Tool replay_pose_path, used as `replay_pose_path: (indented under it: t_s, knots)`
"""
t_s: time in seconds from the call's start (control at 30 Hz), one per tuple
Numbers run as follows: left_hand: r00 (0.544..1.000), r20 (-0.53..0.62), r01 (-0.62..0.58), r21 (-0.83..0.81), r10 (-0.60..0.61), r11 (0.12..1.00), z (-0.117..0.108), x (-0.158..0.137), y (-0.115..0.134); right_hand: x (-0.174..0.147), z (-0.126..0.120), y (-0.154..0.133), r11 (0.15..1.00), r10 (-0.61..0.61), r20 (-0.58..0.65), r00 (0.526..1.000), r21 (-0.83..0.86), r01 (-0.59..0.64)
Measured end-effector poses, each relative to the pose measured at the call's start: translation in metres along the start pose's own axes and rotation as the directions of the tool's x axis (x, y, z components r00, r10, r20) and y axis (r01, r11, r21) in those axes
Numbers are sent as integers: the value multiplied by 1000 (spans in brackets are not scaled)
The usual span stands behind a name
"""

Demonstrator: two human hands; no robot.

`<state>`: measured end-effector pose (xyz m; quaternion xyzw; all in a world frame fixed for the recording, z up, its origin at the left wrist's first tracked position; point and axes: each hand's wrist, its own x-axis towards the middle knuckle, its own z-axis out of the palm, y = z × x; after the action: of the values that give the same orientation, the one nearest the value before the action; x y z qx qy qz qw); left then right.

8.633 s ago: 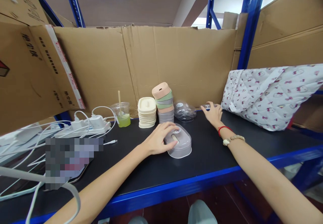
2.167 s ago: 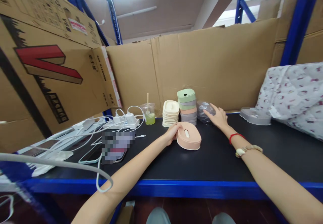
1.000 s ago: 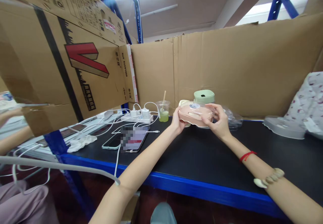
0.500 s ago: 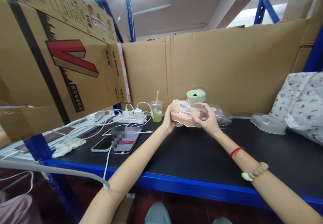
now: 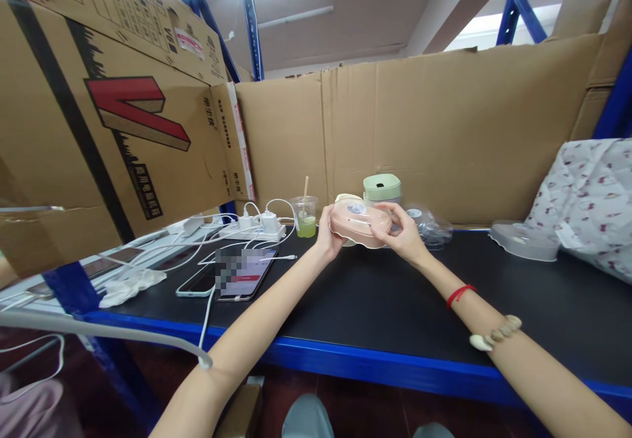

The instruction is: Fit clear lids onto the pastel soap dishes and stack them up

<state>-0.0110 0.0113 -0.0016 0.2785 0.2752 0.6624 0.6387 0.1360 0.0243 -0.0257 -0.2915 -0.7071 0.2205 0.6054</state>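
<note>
A pink oval plastic box (image 5: 360, 225) with a round blue-and-white label is held up in both hands over the black shelf. A shiny clear cover appears to lie over its top. My left hand (image 5: 328, 235) is closed around its left end. My right hand (image 5: 399, 228) grips the right end, thumb toward the near side and fingers over the top. Behind it stands a box with a light green lid (image 5: 382, 186), which has a dark opening. Crumpled clear plastic (image 5: 434, 227) lies to the right of my right hand. A cream-coloured thing behind the pink box is mostly hidden.
At left, two phones (image 5: 249, 280) lie among white cables and a power strip (image 5: 269, 232). A cup of green drink (image 5: 306, 224) stands behind them. To the right are a translucent cover (image 5: 526, 240) and a patterned bag (image 5: 587, 201). Cardboard (image 5: 424, 135) walls the back.
The clear cover over the pink box seems to sit closer to its top, and the box's face has tilted slightly. Both hands keep their hold; the whole view has shifted a little.
</note>
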Motion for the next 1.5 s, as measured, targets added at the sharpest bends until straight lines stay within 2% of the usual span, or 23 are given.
replay_pose_path:
  t_s: [0.07, 0.13, 0.23, 0.33, 0.4, 0.63, 0.8, 0.93, 1.07, 1.13, 1.2, 1.23, 1.33, 1.43, 1.5]
  knots:
    - [1000, -3, -26, 1, 26, 1000, -1, 2, -1, 1, 2, -2, 997, 60, -25, 998, 51, -59]
    - [998, -5, -57, 16, 57, 998, -2, 3, -2, 2, 4, -5, 976, 195, -85, 977, 112, -186]
    - [996, -6, -88, 38, 88, 995, -2, 4, -3, 4, 8, -12, 880, 455, -123, 882, 212, -424]
    - [994, -14, -109, 57, 110, 992, -1, 3, -3, 4, 9, -19, 782, 583, -68, 810, 316, -536]
    - [993, -10, -116, 106, 117, 988, -1, 2, -2, 5, 8, -22, 765, 593, -69, 803, 360, -534]
    - [995, 54, -97, 324, 84, 941, -6, 7, 0, 9, 0, -21, 846, 472, -174, 864, 366, -388]
    - [998, 56, -30, 337, 12, 941, -6, 7, 1, 8, 0, -22, 806, 528, -135, 838, 392, -444]
    - [999, 48, -38, 329, 23, 944, -6, 6, 1, 8, 0, -21, 782, 559, -107, 822, 398, -480]
    - [999, 49, -20, 329, 4, 944, -7, 7, -1, 10, -2, -13, 815, 545, -66, 836, 274, -510]
    - [1000, 24, 5, 303, -13, 953, -8, 7, -2, 9, -3, -8, 893, 434, -36, 900, 148, -425]
    - [999, 14, 28, 251, -33, 968, -8, 8, -3, 7, -5, -4, 975, 220, 13, 975, -22, -220]
    - [999, 10, 34, 222, -37, 974, -8, 8, -3, 6, -7, -3, 988, 107, 47, 993, -118, -101]
    - [1000, -23, 4, 162, 0, 987, -5, 6, -4, 1, -11, -5, 920, -103, 153, 983, -361, 152]
    - [995, -59, -71, 183, 83, 981, -3, 3, -3, -2, -14, -12, 836, -204, 214, 955, -471, 283]
    - [991, -3, -130, 177, 132, 976, -2, 1, -2, -1, -17, -17, 783, -252, 239, 938, -519, 343]
